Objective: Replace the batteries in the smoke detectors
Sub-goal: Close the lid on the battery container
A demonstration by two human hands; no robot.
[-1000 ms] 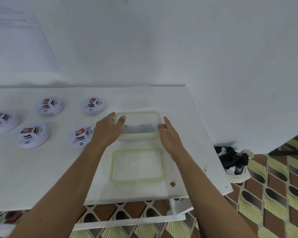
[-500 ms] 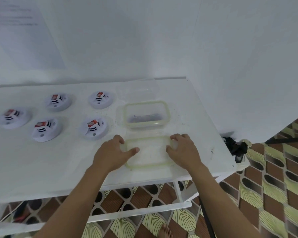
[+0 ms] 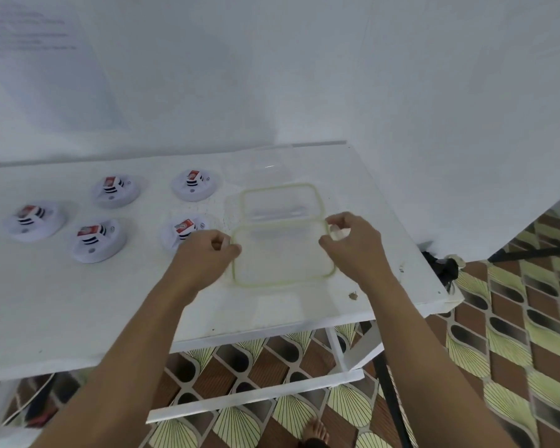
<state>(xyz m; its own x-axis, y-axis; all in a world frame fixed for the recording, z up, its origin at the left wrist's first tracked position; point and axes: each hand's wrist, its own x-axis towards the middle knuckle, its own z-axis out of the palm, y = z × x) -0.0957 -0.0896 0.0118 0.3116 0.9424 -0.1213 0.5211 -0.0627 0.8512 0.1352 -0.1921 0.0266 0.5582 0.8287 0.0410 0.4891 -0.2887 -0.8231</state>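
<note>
Lid (image 3: 282,253), pinched between left hand (image 3: 204,253) and right hand (image 3: 353,244), hovers beside open container (image 3: 278,186); contents unclear.

— What colours do you read?
— I see a white desk (image 3: 78,302), white detectors (image 3: 97,240) with red labels and black stripes, and a clear lid (image 3: 282,253) rimmed pale green.
— The floor (image 3: 514,318)?
— Brown, black and yellow-green tiles, fan-lined.
</note>
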